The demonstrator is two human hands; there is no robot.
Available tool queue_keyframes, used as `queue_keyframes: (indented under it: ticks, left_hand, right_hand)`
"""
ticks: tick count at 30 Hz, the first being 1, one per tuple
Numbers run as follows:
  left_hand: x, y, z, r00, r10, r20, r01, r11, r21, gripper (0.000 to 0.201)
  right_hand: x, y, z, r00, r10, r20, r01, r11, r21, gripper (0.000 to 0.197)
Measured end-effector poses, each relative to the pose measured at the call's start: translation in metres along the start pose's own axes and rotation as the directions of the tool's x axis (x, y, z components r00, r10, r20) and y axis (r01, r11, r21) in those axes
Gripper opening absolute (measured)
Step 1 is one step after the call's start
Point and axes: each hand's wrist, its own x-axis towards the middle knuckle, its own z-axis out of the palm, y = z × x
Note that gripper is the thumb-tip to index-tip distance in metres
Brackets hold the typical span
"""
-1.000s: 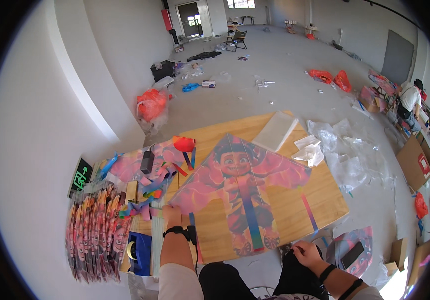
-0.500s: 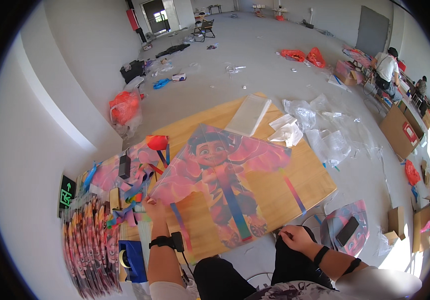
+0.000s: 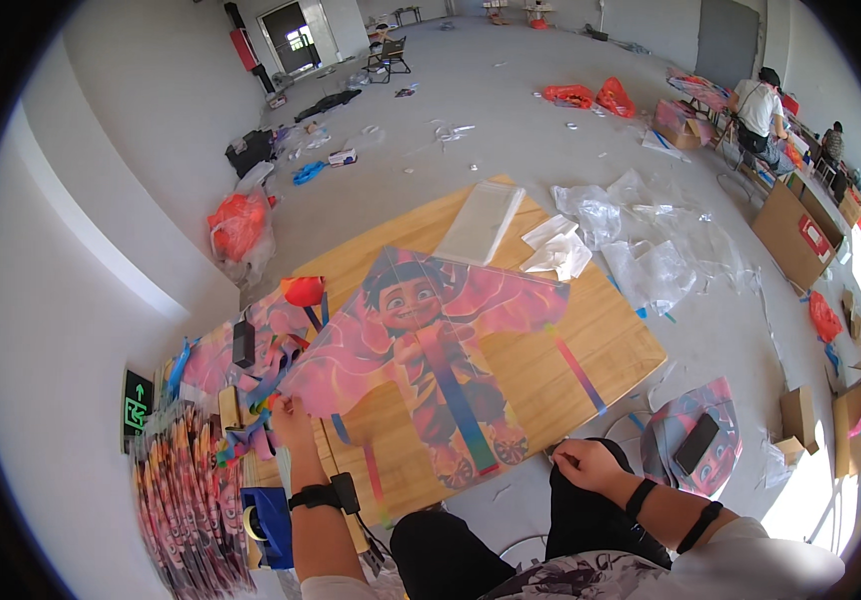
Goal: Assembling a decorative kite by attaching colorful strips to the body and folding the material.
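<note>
A large printed kite (image 3: 421, 340) in pink and red, with a cartoon figure on it, lies spread on the wooden table. Down its middle runs a multicoloured ribbon tail (image 3: 461, 410); another ribbon (image 3: 579, 375) hangs from its right wing. A bent ribbon (image 3: 372, 470) lies below the left wing. My left hand (image 3: 294, 422) is closed at the tip of the left wing, its fingertips pinching the edge there. My right hand (image 3: 588, 467) rests on my right knee, fingers curled in, with nothing visible in them.
Left of the table hang several similar kites (image 3: 186, 490), near a blue tape dispenser (image 3: 269, 525) and a black box (image 3: 244, 343). A clear plastic case (image 3: 481, 222) and crumpled white paper (image 3: 559, 248) lie at the far edge. Plastic wrap (image 3: 651, 245) covers floor at right. People work far right.
The view has shifted slightly, so the scene sits a little higher and further left. The ribbon below the left wing now looks bent. Both hands keep their places on wing tip and knee.
</note>
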Motion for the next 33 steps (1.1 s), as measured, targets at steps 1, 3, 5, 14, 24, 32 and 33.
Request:
queue_keyframes:
  ticks: [1, 3, 5, 14, 24, 32, 33]
  left_hand:
    - [0.004, -0.001, -0.009, 1.000, 0.005, -0.010, -0.005, 1.000, 0.007, 0.017]
    - [0.013, -0.003, -0.027, 0.989, 0.140, 0.040, -0.145, 0.966, 0.215, 0.020]
    - [0.007, 0.011, -0.015, 0.983, 0.180, 0.027, -0.182, 0.957, 0.228, 0.020]
    - [0.010, 0.006, -0.015, 0.984, 0.178, -0.005, -0.178, 0.984, 0.018, 0.034]
    - [-0.001, 0.015, 0.001, 0.995, 0.091, 0.028, -0.087, 0.987, -0.135, 0.045]
    - [0.000, 0.013, -0.008, 0.989, 0.133, 0.071, -0.127, 0.988, -0.088, 0.047]
    - [0.000, 0.012, -0.007, 0.986, 0.147, 0.078, -0.142, 0.988, -0.062, 0.047]
  right_hand:
    - [0.002, -0.004, 0.002, 1.000, 0.004, 0.011, -0.004, 1.000, 0.014, 0.012]
    - [0.007, -0.007, 0.006, 0.999, -0.016, 0.035, 0.015, 1.000, 0.018, 0.012]
    - [0.007, -0.004, 0.005, 0.999, -0.005, 0.043, 0.005, 1.000, -0.005, 0.013]
    - [0.153, 0.009, 0.063, 0.975, 0.182, 0.125, -0.218, 0.708, 0.672, 0.034]
    - [0.290, -0.025, 0.125, 0.919, 0.318, 0.232, -0.393, 0.727, 0.563, 0.045]
    - [0.304, -0.028, 0.131, 0.924, 0.326, 0.198, -0.380, 0.835, 0.397, 0.040]
    - [0.307, -0.026, 0.131, 0.926, 0.324, 0.195, -0.377, 0.832, 0.407, 0.039]
